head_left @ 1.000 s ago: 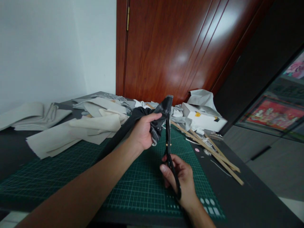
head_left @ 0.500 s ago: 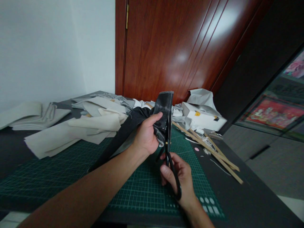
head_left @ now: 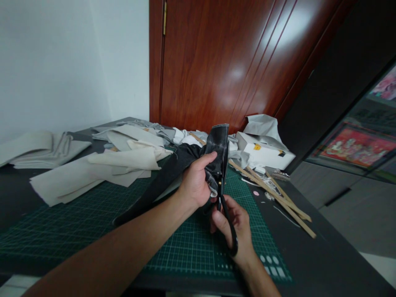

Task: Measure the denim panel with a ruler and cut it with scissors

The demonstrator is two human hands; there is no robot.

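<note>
My left hand (head_left: 198, 181) is closed around a piece of dark denim fabric (head_left: 219, 140), thumb on top, holding its stitched end upright. A long part of the dark cloth trails down to the left behind my forearm. In my right hand (head_left: 233, 225) are black-handled scissors (head_left: 225, 218), fingers and thumb around the handles. Their blades point away from me along the right edge of the raised cloth, close beside my left hand. The cloth partly hides the blades, so I cannot tell how far apart they are.
A green cutting mat (head_left: 182, 243) lies on the dark table (head_left: 309, 264). Cream fabric pieces (head_left: 68, 181) and a folded stack (head_left: 52, 152) are at the left. Wooden strips (head_left: 278, 194) and a white box (head_left: 266, 150) lie at the right. A wooden door (head_left: 210, 62) stands behind.
My left hand and the denim have shifted slightly right and down. The scissors sit further up against the cloth, with their handles closer together.
</note>
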